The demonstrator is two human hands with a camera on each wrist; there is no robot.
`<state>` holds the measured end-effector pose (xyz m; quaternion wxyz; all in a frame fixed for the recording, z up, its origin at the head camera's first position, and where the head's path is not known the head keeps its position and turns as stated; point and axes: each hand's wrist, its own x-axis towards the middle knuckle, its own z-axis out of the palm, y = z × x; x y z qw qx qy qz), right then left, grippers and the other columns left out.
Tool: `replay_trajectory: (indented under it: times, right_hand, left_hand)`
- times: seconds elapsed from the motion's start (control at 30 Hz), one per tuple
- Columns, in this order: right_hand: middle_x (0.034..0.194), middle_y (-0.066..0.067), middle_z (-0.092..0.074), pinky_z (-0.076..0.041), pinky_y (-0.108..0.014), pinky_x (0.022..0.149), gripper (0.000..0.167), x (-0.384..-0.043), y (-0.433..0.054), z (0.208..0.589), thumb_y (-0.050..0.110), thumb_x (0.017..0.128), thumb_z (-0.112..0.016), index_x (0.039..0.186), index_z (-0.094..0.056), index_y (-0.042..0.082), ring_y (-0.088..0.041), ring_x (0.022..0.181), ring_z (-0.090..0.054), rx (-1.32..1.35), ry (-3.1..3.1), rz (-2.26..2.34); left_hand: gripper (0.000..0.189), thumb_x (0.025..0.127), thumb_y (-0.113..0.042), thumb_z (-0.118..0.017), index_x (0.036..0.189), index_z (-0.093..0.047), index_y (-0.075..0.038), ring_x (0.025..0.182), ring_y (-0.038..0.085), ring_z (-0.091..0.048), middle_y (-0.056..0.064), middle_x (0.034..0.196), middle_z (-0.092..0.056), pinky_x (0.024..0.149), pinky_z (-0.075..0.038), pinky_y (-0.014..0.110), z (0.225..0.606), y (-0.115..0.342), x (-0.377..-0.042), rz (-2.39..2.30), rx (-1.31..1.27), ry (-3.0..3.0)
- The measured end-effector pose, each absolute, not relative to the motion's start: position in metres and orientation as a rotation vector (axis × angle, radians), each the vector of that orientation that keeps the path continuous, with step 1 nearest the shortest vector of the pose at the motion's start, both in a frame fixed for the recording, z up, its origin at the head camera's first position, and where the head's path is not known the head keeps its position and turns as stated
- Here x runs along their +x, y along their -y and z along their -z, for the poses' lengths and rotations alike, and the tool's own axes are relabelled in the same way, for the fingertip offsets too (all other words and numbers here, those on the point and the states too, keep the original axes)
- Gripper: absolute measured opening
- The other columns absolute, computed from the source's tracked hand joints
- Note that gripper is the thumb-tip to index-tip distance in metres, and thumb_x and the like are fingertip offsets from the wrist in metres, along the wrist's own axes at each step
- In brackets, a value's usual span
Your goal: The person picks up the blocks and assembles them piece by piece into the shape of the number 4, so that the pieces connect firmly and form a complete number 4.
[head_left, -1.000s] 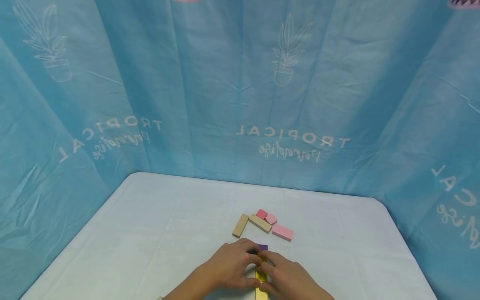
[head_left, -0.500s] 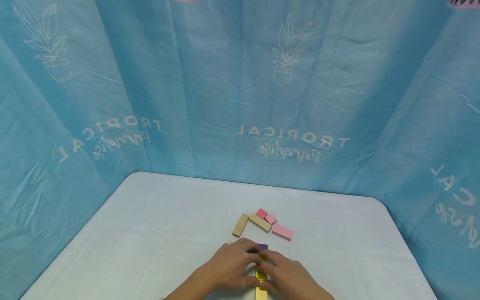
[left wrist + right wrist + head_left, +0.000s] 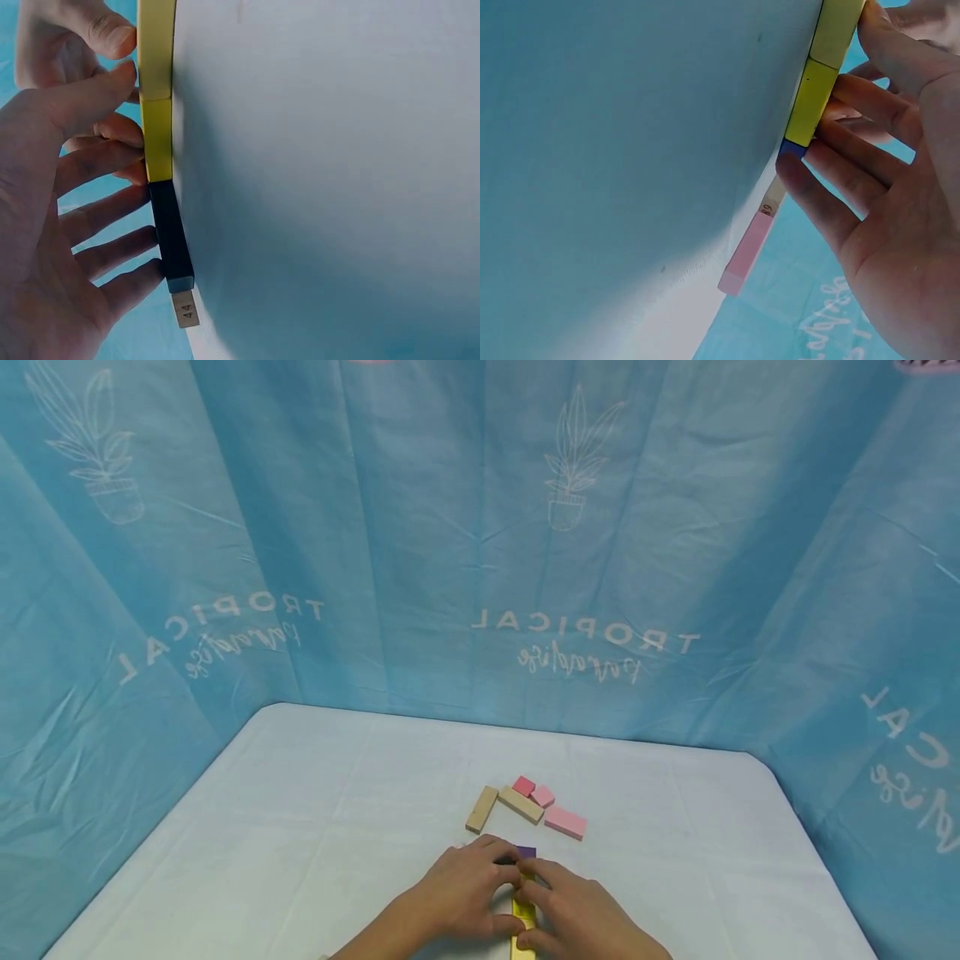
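A straight row of blocks runs away from me between both hands: a pale yellow block, a bright yellow block and a purple block at the far end, which looks dark blue in the wrist views. From the left, my left hand touches the row with spread fingers, its thumb by the pale yellow block and other fingertips along the yellow and purple ones. My right hand meets the row from the opposite side, fingertips on the yellow and purple blocks. Fingers partly hide the yellow block in the head view.
Beyond the hands lie two plain wooden blocks, a pink block, a small light pink block and a small red-pink block. They rest on a white-covered table. A blue printed curtain surrounds its far sides.
Both hands stay at the row in nearly the same place. The left thumb has shifted very slightly to the right.
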<state>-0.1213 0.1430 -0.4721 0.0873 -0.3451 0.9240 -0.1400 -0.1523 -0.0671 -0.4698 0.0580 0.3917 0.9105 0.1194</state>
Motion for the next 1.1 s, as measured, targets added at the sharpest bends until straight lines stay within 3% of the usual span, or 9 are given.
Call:
replay_trajectory:
  times: [0.27,0.7,0.9,1.1]
  right_hand:
    - [0.144,0.0,-0.043,-0.052,-0.041,0.082,0.058,-0.121,-0.144,0.473,0.067,0.083,-0.053,0.126,-0.061,0.028,-0.019,0.121,-0.048,-1.042,-2.752,0.451]
    - [0.14,0.007,-0.046,-0.049,-0.044,0.088,0.056,-0.122,-0.144,0.463,0.067,0.085,-0.05,0.127,-0.06,0.032,-0.017,0.121,-0.048,-0.883,-2.659,0.526]
    - [0.127,0.006,-0.054,-0.047,-0.042,0.093,0.029,-0.136,-0.152,0.459,0.045,0.087,-0.067,0.108,-0.068,0.025,-0.015,0.115,-0.051,-0.865,-2.843,0.532]
    - [0.118,0.007,-0.058,-0.047,-0.042,0.091,0.029,-0.153,-0.168,0.461,0.036,0.083,-0.074,0.107,-0.069,0.022,-0.015,0.11,-0.053,-0.697,-3.048,0.517]
  left_hand:
    - [0.04,0.078,-0.071,-0.059,0.099,-0.067,-0.039,0.12,0.009,-0.043,-0.015,0.126,-0.051,0.071,-0.052,0.041,0.472,0.067,-0.152,-0.366,1.202,-2.779]
    - [0.042,0.078,-0.072,-0.057,0.102,-0.067,-0.039,0.116,0.008,-0.045,-0.015,0.125,-0.052,0.073,-0.053,0.038,0.474,0.067,-0.153,-0.364,1.219,-2.775]
    - [0.05,0.077,-0.073,-0.057,0.11,-0.068,-0.038,0.118,0.01,-0.045,-0.012,0.127,-0.053,0.072,-0.053,0.04,0.473,0.067,-0.152,-0.353,1.199,-2.769]
    - [0.047,0.078,-0.071,-0.06,0.111,-0.068,-0.038,0.118,0.012,-0.045,-0.011,0.126,-0.053,0.082,-0.051,0.04,0.47,0.066,-0.154,-0.346,1.195,-2.735]
